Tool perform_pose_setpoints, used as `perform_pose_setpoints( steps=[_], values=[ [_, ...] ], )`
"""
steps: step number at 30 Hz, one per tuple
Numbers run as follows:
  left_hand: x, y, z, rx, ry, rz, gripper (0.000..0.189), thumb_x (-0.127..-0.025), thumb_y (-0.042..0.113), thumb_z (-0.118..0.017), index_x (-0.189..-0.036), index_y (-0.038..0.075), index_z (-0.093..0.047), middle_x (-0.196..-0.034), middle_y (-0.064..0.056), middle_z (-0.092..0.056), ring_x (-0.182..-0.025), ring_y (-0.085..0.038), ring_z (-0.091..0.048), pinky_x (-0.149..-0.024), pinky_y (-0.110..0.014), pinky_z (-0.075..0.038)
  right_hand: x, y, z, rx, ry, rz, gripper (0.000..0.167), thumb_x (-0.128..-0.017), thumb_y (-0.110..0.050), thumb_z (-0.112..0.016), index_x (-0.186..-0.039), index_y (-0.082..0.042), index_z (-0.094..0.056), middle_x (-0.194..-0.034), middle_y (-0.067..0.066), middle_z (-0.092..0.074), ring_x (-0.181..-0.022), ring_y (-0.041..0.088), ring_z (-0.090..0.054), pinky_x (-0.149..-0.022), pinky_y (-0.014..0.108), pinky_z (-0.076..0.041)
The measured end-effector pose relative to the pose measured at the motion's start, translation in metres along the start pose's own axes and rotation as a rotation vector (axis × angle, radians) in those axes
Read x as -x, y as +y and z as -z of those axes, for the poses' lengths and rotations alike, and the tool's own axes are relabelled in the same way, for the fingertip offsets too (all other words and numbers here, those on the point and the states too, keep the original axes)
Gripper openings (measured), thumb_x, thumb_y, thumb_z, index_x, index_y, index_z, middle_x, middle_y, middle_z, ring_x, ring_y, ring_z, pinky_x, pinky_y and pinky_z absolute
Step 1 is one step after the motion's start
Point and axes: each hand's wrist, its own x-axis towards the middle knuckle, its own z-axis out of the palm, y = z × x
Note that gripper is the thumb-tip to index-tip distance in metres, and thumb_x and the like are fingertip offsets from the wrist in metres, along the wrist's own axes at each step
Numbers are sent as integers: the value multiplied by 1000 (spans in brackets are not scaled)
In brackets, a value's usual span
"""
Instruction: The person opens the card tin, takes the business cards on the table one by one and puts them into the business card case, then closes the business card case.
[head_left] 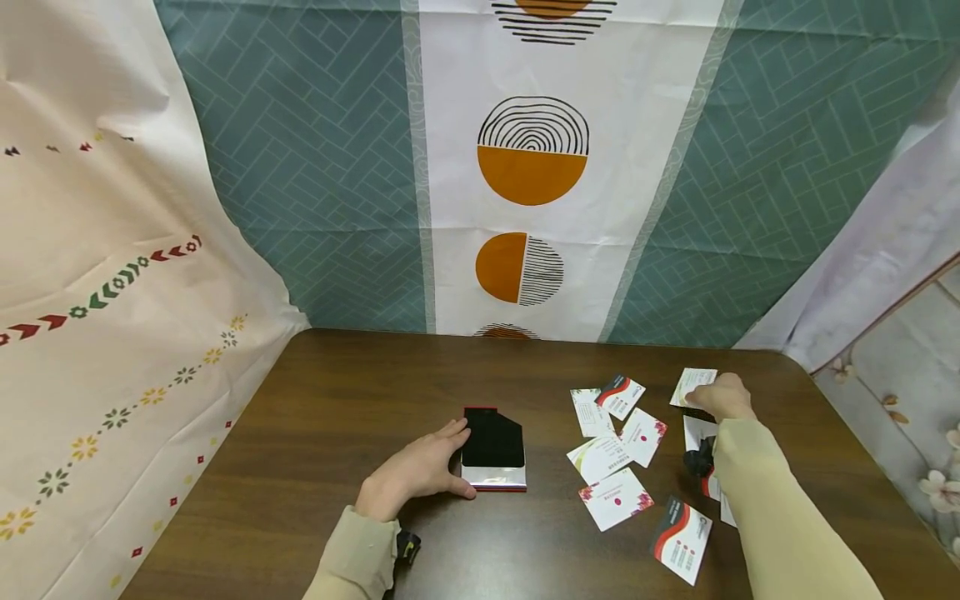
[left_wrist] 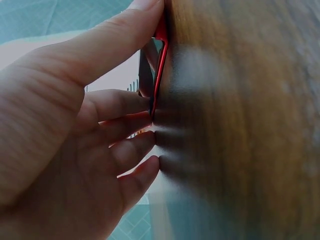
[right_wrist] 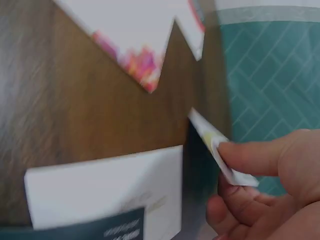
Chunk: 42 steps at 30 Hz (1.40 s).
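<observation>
A flat, red-edged card holder (head_left: pixel 492 442) with a black upper part and a silver lower strip lies on the table. My left hand (head_left: pixel 420 471) rests against its left side, thumb at the near corner and fingers spread along the edge. In the left wrist view, those fingertips (left_wrist: pixel 152 162) touch the tabletop. Over at the far right, my right hand (head_left: pixel 726 397) pinches a white business card (head_left: pixel 692 387). The right wrist view has this card (right_wrist: pixel 215 147) tilted up off the table between thumb and fingers; its printing is blurred.
Several business cards lie between the hands, including a floral one (head_left: pixel 617 500) and a dark red-striped one (head_left: pixel 621 396). Another striped card (head_left: pixel 682 540) lies nearer. More cards (head_left: pixel 697 431) are partly hidden under the right forearm. A patterned curtain (head_left: pixel 525 250) hangs behind the wooden table (head_left: pixel 360 375).
</observation>
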Motion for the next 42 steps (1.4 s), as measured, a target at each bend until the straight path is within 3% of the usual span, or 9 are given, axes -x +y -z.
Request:
perform_pose_setpoints(
  steps=[4, 8, 15, 21, 28, 34, 42],
  values=[
    [1, 0, 0, 5, -6, 4, 94, -77, 45, -82, -148, 1, -40, -159, -10, -26, -144, -29, -26, -111, -51, -29, -4, -3, -2, -106, 21, 65, 50, -88, -10, -57, -126, 18, -42, -94, 24, -61, -89, 37, -60, -76, 46, -48],
    [1, 1, 0, 3, -5, -4, 93, -77, 44, -82, -148, 0, -40, -158, -11, -27, -144, -30, -27, -111, -51, -29, -2, -13, -6, -276, -11, 115, 39, -92, -6, -53, -123, 15, -43, -89, 9, -59, -77, 25, -61, -66, 37, -42],
    [0, 1, 0, -5, -4, -6, 93, -77, 44, -82, -148, 1, -40, -159, -10, -27, -144, -30, -27, -111, -50, -30, 12, -34, -17, -317, 4, 199, 38, -98, -12, -48, -127, 12, -48, -99, 13, -61, -74, 18, -59, -61, 34, -39],
    [1, -1, -1, 2, -8, -2, 93, -77, 43, -82, -148, 1, -39, -159, -9, -26, -144, -29, -26, -111, -51, -28, 31, -57, -27, -330, -13, 280, 43, -100, -15, -48, -135, 10, -47, -114, 20, -59, -86, 25, -61, -65, 33, -41],
    [-1, -1, -1, -1, -2, -4, 94, -77, 45, -81, -149, 2, -39, -159, -8, -25, -144, -29, -25, -111, -51, -28, 51, -79, -38, -314, 51, 385, 40, -98, -6, -56, -133, 13, -49, -106, 22, -63, -78, 14, -59, -62, 22, -48],
    [-4, 0, 1, -16, 0, -10, 94, -77, 46, -81, -149, 2, -39, -159, -8, -25, -145, -27, -24, -112, -51, -28, 64, -89, -50, -306, 91, 481, 35, -96, -4, -58, -127, 10, -54, -99, 21, -66, -79, 14, -57, -65, 21, -48],
    [-2, 0, -1, -17, -2, 4, 94, -76, 46, -82, -149, 3, -39, -159, -8, -25, -145, -27, -25, -112, -51, -28, 77, -96, -71, -340, 104, 488, 28, -98, -3, -51, -124, 5, -60, -92, 16, -64, -74, 19, -54, -58, 23, -42]
  ],
)
